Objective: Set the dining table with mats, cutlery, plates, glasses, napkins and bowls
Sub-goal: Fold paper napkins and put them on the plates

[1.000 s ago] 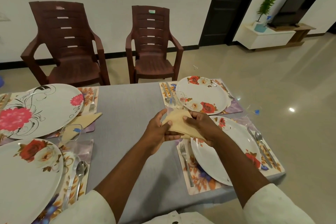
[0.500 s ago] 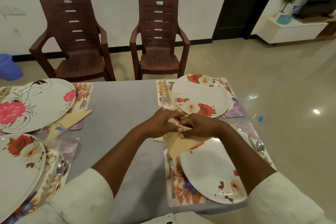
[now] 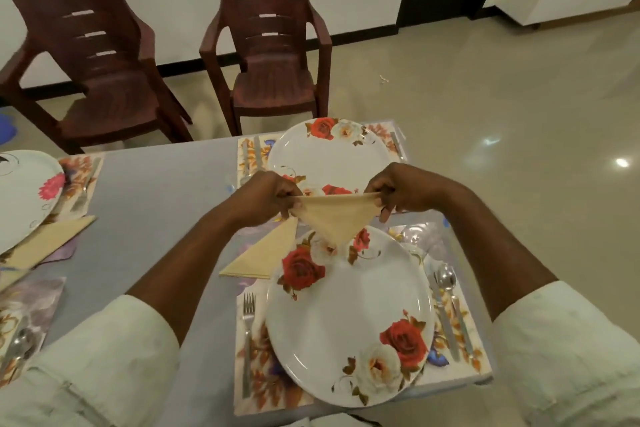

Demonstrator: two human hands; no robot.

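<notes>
Head view: left hand (image 3: 268, 196) and right hand (image 3: 403, 192) each pinching a top corner of the folded napkin (image 3: 334, 218), stretched taut in air above the near plate (image 3: 349, 315). Risk: uneven pull undoing the fold; a slipped corner dropping it crooked onto the plate.

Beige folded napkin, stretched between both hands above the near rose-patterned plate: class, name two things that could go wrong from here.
1. The beige triangular napkin is pinched only at its two top corners by the left hand and right hand; losing a corner could undo the fold.
2. A clear drinking glass stands just below the right hand, beside the white rose-patterned plate; lowering that hand might knock it.
</notes>
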